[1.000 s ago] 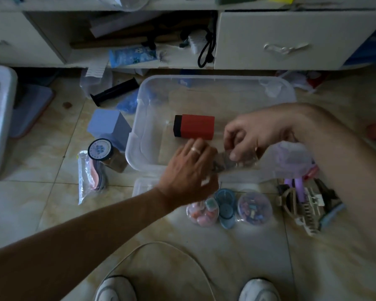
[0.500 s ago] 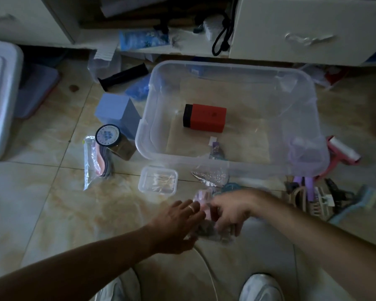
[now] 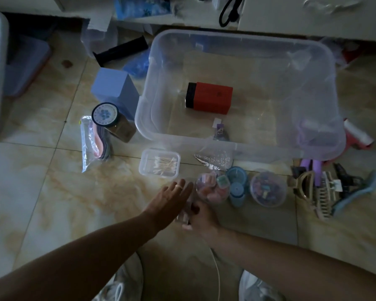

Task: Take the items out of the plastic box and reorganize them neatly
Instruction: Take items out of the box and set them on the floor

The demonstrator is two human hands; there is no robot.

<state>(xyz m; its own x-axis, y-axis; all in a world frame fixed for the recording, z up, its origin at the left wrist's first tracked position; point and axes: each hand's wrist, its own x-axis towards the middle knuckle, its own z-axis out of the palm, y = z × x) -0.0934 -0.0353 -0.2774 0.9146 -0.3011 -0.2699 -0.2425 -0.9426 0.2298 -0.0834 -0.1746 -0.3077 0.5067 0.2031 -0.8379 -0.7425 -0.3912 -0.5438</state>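
Note:
The clear plastic box (image 3: 237,148) stands on the tiled floor. Inside it lie a red box with a black end (image 3: 213,98) and a small purple packet (image 3: 220,131). In front of the box, low over the floor, my right hand (image 3: 201,216) curls its fingers around a small clear packet (image 3: 186,203). My left hand (image 3: 169,200) lies flat beside and partly over that packet with its fingers spread. The packet's contents are too dim to make out.
In a row before the box sit a cotton swab case (image 3: 159,162), a glitter bag (image 3: 214,158), a round tub of pink pieces (image 3: 213,189), blue tubs (image 3: 237,185), a tub of clips (image 3: 267,187) and hair claws (image 3: 319,187). A lidded jar (image 3: 109,118) and blue carton (image 3: 115,88) stand at the left.
Both hands carried the clear packet from above the box's front edge down to the floor, left of the pink tub. The left hand has flattened out.

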